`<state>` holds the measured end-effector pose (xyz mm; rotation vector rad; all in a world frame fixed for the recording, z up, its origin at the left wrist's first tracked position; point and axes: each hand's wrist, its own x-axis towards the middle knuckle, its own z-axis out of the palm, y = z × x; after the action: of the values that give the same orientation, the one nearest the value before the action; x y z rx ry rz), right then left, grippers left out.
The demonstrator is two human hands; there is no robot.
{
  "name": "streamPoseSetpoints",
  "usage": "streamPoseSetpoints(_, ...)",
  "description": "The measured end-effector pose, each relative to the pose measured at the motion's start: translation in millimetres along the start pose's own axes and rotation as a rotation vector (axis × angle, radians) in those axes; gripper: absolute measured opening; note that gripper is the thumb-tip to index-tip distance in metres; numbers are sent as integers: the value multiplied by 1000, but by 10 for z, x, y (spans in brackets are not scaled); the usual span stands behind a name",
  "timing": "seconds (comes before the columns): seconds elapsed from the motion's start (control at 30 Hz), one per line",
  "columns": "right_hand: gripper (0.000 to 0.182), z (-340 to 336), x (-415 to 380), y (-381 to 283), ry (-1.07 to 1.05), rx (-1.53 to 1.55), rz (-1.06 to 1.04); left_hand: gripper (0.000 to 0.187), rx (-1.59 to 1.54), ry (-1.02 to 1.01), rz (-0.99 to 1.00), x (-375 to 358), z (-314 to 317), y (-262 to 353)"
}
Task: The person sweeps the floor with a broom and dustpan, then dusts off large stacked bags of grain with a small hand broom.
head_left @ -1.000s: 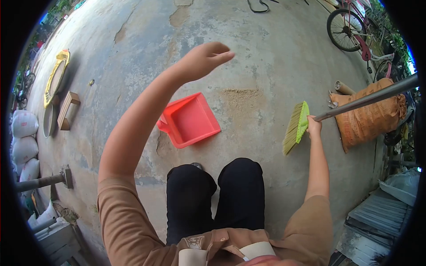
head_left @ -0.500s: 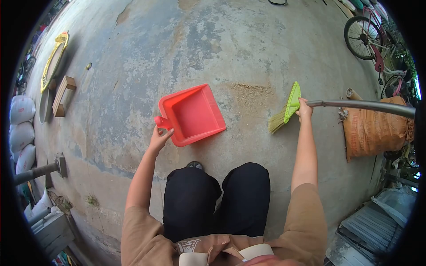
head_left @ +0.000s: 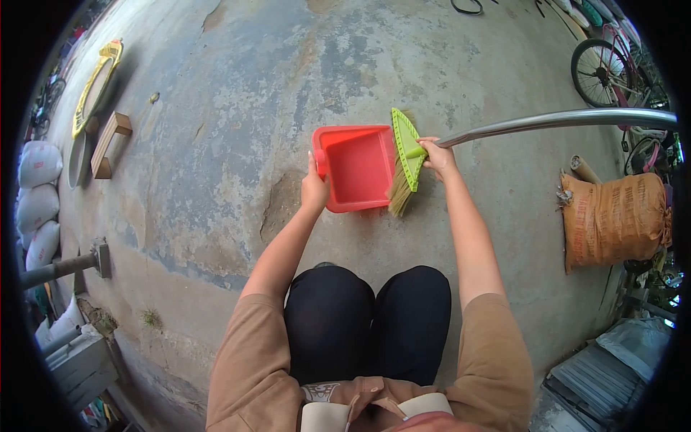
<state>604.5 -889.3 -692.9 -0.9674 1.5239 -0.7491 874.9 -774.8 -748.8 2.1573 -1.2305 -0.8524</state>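
Note:
A red dustpan (head_left: 356, 169) lies on the concrete floor (head_left: 237, 129) in the middle of the view, its open edge facing right. My left hand (head_left: 314, 189) grips its short red handle at the left side, fingers partly hidden behind it. On the other side, my right hand (head_left: 437, 157) is closed round the lower part of a green broom (head_left: 409, 150), where the head meets the long metal pole (head_left: 547, 121). The broom's straw bristles touch the dustpan's open edge. The bristles and the broom head hide the floor just beside that edge.
An orange sack (head_left: 612, 219) and a bicycle (head_left: 601, 72) stand on the right. White sacks (head_left: 39, 207), a small wooden stool (head_left: 109, 147) and a yellow-edged object (head_left: 93, 90) are on the left. A metal post (head_left: 68, 268) juts in at lower left.
The dustpan has shifted right and turned straighter in my left hand. My right hand has brought the broom left, so its bristles now meet the dustpan's edge; the sandy pile is no longer visible.

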Motion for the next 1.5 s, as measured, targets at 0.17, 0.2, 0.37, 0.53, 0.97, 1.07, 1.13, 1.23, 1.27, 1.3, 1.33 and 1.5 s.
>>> streamPoseSetpoints(0.17, 21, -358, -250, -321, -105, 104, -21, 60, 4, 35, 22, 65, 8, 156)
streamPoseSetpoints(0.2, 21, -468, -312, -376, -114, 126, -30, 56, -6, 34, 28, 83, -18, 159)
streamPoseSetpoints(0.37, 22, -1111, -601, -516, -45, 141, -73, 42, -31, 64, 35, 37, -268, 74)
streamPoseSetpoints(0.53, 20, -1599, -697, -361, 120, 49, -47, 39, -77, 112, 26, -22, -591, -236)
streamPoseSetpoints(0.97, 20, -207, -132, 184, 6, -179, -161, 41, 17, 144, 55, -19, -289, -75)
streamPoseSetpoints(1.07, 20, 21, -362, -165, -125, -30, -5, 40, 38, 132, 40, -9, -225, 123)
streamPoseSetpoints(1.13, 20, 2, -424, -270, -180, -21, -23, 39, 52, 122, 25, 13, -230, 151)
streamPoseSetpoints(1.23, 20, -175, -510, -438, -189, 23, -23, 39, 51, 105, -8, 31, -276, 113)
streamPoseSetpoints(1.27, 20, -266, -520, -474, -188, 23, -26, 39, 37, 107, 11, 25, -317, 65)
streamPoseSetpoints(1.3, 22, -368, -544, -509, -179, 31, -26, 40, 25, 108, 29, 11, -370, 9)
streamPoseSetpoints(1.33, 24, -475, -556, -530, -171, 41, -27, 40, 26, 110, 30, -11, -445, -39)
streamPoseSetpoints(1.5, 24, -1042, -596, -550, -81, -21, -59, 40, -7, 171, 35, -90, -899, -426)
